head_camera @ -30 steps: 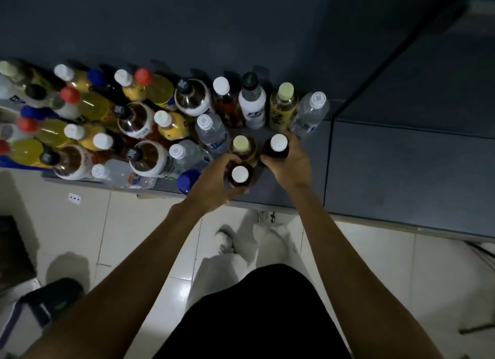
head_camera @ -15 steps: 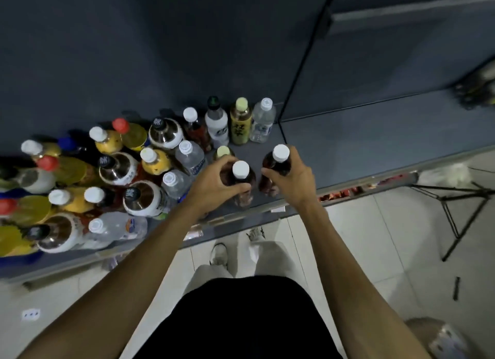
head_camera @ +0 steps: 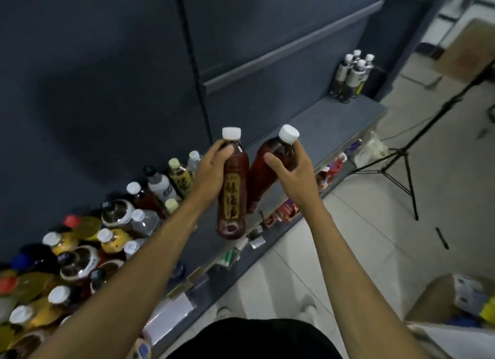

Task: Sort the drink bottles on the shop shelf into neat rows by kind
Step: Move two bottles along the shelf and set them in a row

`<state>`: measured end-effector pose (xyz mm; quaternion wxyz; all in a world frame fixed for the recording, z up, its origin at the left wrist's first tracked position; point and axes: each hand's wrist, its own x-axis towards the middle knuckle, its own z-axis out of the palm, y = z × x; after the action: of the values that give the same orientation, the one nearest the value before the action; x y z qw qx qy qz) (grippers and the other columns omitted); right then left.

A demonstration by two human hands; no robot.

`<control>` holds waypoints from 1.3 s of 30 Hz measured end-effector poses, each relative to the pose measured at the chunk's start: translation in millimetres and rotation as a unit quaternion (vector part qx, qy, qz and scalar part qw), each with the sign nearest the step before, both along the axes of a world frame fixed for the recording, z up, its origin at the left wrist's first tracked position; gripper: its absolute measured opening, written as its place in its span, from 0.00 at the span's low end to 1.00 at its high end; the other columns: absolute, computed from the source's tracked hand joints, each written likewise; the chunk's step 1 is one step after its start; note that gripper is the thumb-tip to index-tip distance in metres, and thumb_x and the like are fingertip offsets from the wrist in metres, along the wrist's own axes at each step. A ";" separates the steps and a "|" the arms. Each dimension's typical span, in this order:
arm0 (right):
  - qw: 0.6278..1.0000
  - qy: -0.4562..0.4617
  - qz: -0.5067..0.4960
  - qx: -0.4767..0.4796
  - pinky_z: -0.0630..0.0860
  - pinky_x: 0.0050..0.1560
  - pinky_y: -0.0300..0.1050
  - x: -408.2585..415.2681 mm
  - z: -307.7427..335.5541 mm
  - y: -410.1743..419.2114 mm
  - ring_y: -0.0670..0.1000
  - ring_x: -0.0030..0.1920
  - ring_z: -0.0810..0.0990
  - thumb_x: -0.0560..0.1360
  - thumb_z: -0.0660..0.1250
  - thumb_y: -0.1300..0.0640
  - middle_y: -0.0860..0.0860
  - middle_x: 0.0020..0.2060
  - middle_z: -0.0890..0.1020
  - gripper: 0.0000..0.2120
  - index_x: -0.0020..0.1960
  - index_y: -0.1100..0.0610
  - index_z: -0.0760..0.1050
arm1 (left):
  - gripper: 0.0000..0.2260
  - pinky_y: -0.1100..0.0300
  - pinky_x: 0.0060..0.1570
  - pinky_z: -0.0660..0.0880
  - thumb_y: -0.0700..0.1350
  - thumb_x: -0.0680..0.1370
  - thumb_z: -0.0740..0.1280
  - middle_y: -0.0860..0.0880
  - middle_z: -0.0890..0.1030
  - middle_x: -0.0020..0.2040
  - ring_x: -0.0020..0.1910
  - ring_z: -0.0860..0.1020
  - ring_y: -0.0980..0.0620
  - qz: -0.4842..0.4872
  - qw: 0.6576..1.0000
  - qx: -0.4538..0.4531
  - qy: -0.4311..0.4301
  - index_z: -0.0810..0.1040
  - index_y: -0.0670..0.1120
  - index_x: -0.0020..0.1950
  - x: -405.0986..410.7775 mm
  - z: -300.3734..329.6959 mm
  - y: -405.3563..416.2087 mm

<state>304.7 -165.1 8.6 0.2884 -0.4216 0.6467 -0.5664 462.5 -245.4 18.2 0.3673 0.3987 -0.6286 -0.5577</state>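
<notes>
My left hand [head_camera: 214, 166] is wrapped around the shoulder of 1 dark red tea bottle [head_camera: 232, 195], thumb on the front just under its white cap [head_camera: 231, 133], so that the yellow label strip faces me. My right hand [head_camera: 290, 171] grasps a 2nd bottle of the same kind [head_camera: 263, 171] the same way, high on the shoulder, and that one leans to the right. Both are lifted clear of the shelf [head_camera: 316, 133] and sit side by side in the air, nearly touching at the middle.

Holding this high, each bottle can swing from the neck, so I should keep my wrists firm and bring the leaning one upright before it goes down. I judge the best way is to set the bases flat, 1 at a time, then nudge the pair together with labels facing out.

Down to my left the unsorted crowd [head_camera: 88, 241] is packed tight: yellow drinks with white or red caps, clear water bottles and brown bottles with wide white labels. I should carry clear of it so nothing tips.

Beyond my hands the shelf runs bare to the right. At its far end stand 4 white-capped bottles [head_camera: 352, 76], already grouped. The open stretch between looks like the place to start a row, set back against the rear panel so later bottles can line up in front.
</notes>
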 end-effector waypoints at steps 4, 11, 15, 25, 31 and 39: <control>0.997 -0.073 -0.026 -0.030 0.76 0.51 0.33 -48.0 5.4 23.8 0.36 0.46 0.79 0.76 0.68 0.50 0.43 0.47 0.80 0.12 0.57 0.49 0.71 | 0.08 0.51 0.42 0.79 0.54 0.80 0.59 0.51 0.80 0.39 0.39 0.80 0.50 -0.037 0.999 -0.001 0.019 0.74 0.52 0.48 -61.2 20.7 14.2; 0.968 -0.184 -0.167 0.032 0.79 0.56 0.56 -164.3 -32.0 106.9 0.51 0.50 0.83 0.62 0.75 0.36 0.50 0.47 0.82 0.25 0.51 0.49 0.73 | 0.11 0.42 0.44 0.76 0.59 0.74 0.63 0.42 0.78 0.39 0.42 0.80 0.34 -0.093 0.994 0.032 -0.040 0.77 0.52 0.40 -195.5 6.9 84.9; 0.943 -0.254 -0.210 0.046 0.80 0.54 0.57 -223.0 -46.7 145.9 0.56 0.47 0.83 0.64 0.77 0.41 0.54 0.45 0.82 0.23 0.51 0.52 0.74 | 0.08 0.65 0.34 0.72 0.49 0.79 0.65 0.57 0.78 0.31 0.32 0.77 0.59 -0.112 0.992 0.051 -0.043 0.75 0.49 0.42 -253.8 -10.1 115.6; 0.928 -0.359 -0.092 0.048 0.80 0.52 0.49 -323.5 -49.9 126.4 0.54 0.50 0.83 0.78 0.64 0.45 0.59 0.54 0.83 0.22 0.65 0.61 0.73 | 0.08 0.49 0.46 0.76 0.56 0.73 0.67 0.49 0.81 0.39 0.40 0.80 0.47 -0.146 0.982 0.106 -0.061 0.79 0.55 0.38 -363.2 -31.0 102.7; 0.945 -0.301 -0.094 0.085 0.80 0.50 0.46 -390.0 -51.5 85.8 0.50 0.45 0.84 0.81 0.59 0.48 0.52 0.44 0.85 0.15 0.53 0.57 0.79 | 0.11 0.44 0.53 0.76 0.55 0.72 0.68 0.43 0.81 0.45 0.44 0.79 0.45 -0.150 0.971 0.186 0.005 0.80 0.48 0.46 -442.8 -59.7 63.3; 0.948 -0.222 -0.173 0.150 0.74 0.41 0.47 -481.9 -63.1 49.4 0.51 0.37 0.77 0.78 0.64 0.45 0.51 0.35 0.79 0.13 0.43 0.54 0.75 | 0.12 0.42 0.48 0.75 0.60 0.67 0.71 0.50 0.81 0.36 0.37 0.78 0.48 -0.149 0.952 0.267 0.018 0.81 0.54 0.42 -550.9 -87.1 -0.3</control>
<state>-177.2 -115.6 -54.5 0.3824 -0.1190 0.7068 -0.5832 -88.4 -245.7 -68.9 0.1708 0.3739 -0.5023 -0.7607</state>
